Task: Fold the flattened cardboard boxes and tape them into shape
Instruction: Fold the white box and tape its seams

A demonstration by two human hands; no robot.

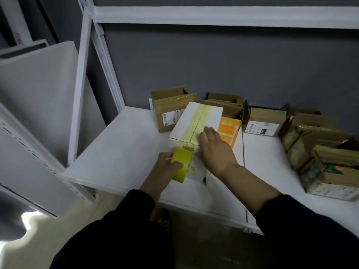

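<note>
Hands are working apart — the left hand (165, 165) is gripping the yellow tape roll (182, 162) against the near face of the white box (207, 113), the right hand (215, 150) is pressing flat on its taped top seam. This strip seems nearly done; cutting is remaining. Finished boxes (262, 121) are crowding behind and right — bare shelf (120, 152) is lying open leftward.

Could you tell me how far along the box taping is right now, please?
Done: several brown boxes stand folded, some taped. In hand: the white box has a yellow tape strip along its top seam; the right hand presses on it while the left hand grips the tape roll at the near face. Left: the tape looks uncut; no flattened boxes show, so the remaining count is unclear.
</note>
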